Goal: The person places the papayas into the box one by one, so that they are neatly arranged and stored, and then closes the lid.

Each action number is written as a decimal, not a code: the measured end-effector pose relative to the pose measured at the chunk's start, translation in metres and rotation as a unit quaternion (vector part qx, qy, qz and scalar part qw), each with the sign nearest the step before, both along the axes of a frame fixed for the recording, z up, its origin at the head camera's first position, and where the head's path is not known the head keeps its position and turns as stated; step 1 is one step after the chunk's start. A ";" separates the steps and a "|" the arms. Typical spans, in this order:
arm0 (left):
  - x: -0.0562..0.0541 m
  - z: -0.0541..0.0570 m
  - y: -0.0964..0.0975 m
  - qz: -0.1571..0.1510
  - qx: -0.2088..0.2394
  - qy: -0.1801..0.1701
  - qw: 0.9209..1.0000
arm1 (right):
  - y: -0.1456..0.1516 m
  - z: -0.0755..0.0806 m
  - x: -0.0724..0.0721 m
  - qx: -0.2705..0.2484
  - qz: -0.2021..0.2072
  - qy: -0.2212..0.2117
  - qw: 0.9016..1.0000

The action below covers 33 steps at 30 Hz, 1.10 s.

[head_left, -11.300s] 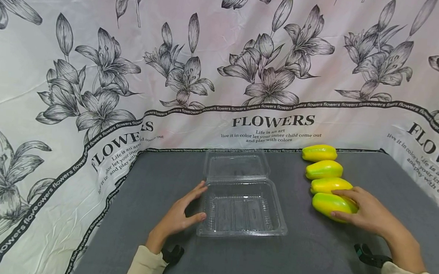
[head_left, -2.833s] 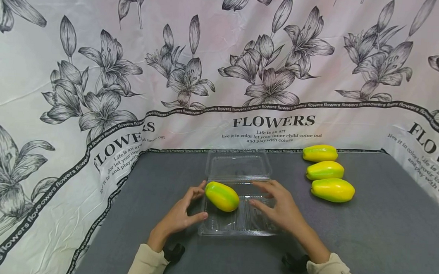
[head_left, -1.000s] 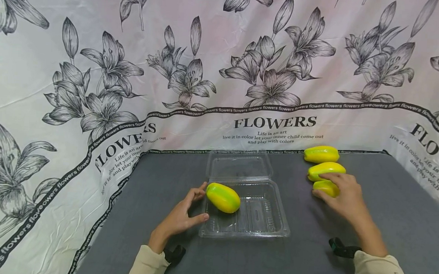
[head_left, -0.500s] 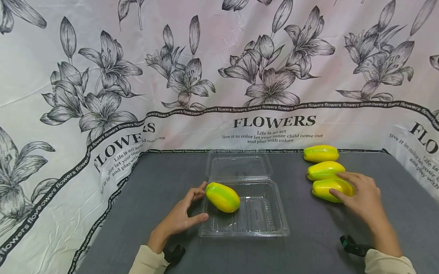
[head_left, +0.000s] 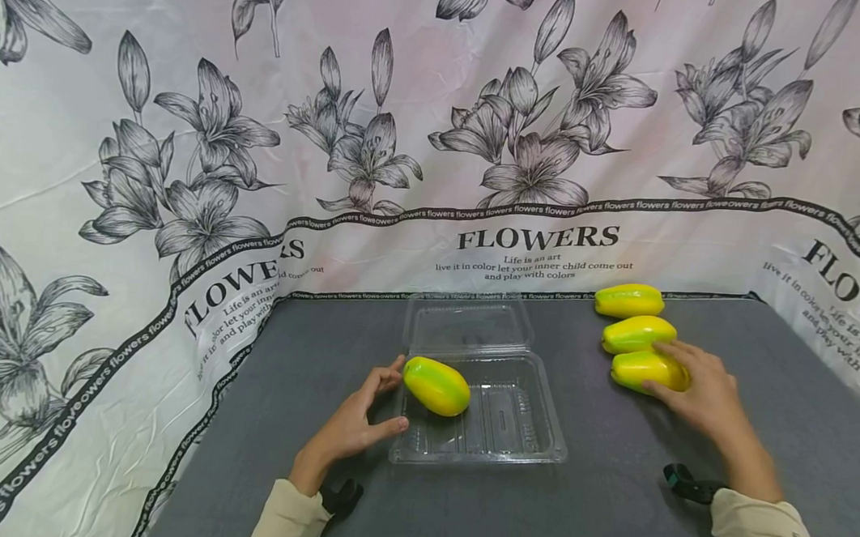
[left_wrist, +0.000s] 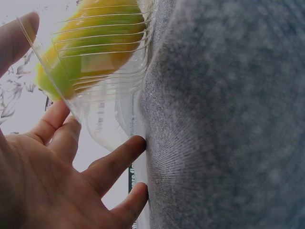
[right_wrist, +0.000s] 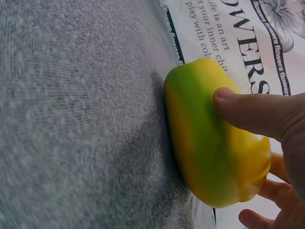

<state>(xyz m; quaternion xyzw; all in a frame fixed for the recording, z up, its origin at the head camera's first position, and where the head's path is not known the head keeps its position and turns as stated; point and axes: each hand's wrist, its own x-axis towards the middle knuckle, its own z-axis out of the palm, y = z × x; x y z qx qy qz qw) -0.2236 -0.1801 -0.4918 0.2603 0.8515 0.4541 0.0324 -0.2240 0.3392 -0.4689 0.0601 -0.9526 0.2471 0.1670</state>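
A clear plastic clamshell container (head_left: 502, 422) lies with its lid raised away from me, and one yellow-green papaya (head_left: 436, 387) sits in its left part. Beside the container's left wall is my left hand (head_left: 352, 418), fingers spread; in the left wrist view, fingertips (left_wrist: 59, 112) touch the clear rim. My right hand (head_left: 708, 397) grips the nearest papaya (head_left: 639, 370) of the row on the right. In the right wrist view the thumb (right_wrist: 248, 109) presses that papaya's side, while the other fingers are partly hidden behind it. The papaya still appears to be on the table.
Two more papayas, a middle one (head_left: 634, 333) and a far one (head_left: 629, 300), lie behind the held one, close together. A grey cloth covers the table (head_left: 475, 514). Floral fabric (head_left: 539, 144) hangs along the back and sides.
One papaya has gone from the row into the container's left part. My right hand has since left the container and returned to the row's nearest papaya. The left hand stays put.
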 end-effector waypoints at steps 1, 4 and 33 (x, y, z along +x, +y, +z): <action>0.000 0.000 0.000 0.000 0.000 0.000 1.000 | -0.001 0.000 0.000 0.001 0.001 -0.002 1.000; 0.000 0.000 0.000 -0.003 0.002 0.003 1.000 | -0.002 -0.001 0.000 0.005 0.004 -0.008 1.000; 0.001 0.003 0.001 -0.003 0.004 0.000 1.000 | -0.009 0.000 0.001 0.005 0.013 -0.005 1.000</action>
